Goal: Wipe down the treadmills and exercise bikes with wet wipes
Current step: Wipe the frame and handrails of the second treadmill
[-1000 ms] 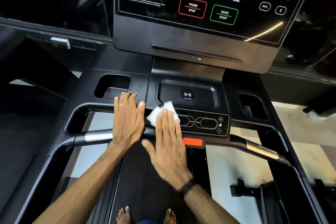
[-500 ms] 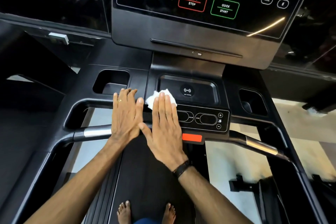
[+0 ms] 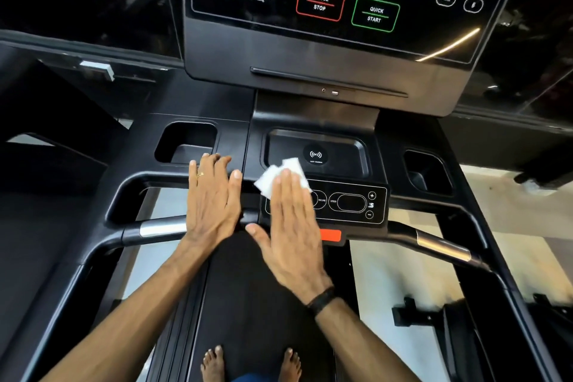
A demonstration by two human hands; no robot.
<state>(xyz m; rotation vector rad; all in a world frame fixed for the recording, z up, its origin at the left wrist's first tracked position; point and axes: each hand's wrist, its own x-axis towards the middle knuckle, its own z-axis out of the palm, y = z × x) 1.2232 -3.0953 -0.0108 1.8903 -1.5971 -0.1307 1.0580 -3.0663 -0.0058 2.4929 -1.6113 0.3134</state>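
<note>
I stand on a black treadmill (image 3: 322, 121) and look down at its console. My right hand (image 3: 290, 220) lies flat, fingers straight, pressing a white wet wipe (image 3: 280, 175) onto the left part of the small control panel (image 3: 350, 203); the wipe's far edge reaches into the charging tray (image 3: 316, 152). My left hand (image 3: 212, 200) rests flat, fingers straight, on the console ledge beside the left cup holder (image 3: 186, 144), just left of the wipe. It holds nothing.
The big display (image 3: 335, 3) with pause/stop and quick-start buttons rises behind the tray. A right cup holder (image 3: 426, 172) sits at the far side. The front handlebar (image 3: 161, 228) with metal grips runs under both wrists. A red safety tab (image 3: 331, 235) lies below the panel. My bare feet (image 3: 248, 363) are on the belt.
My right hand has slid the wipe forward from the panel's near edge up to the rim of the charging tray. My left hand has stayed flat in about the same place.
</note>
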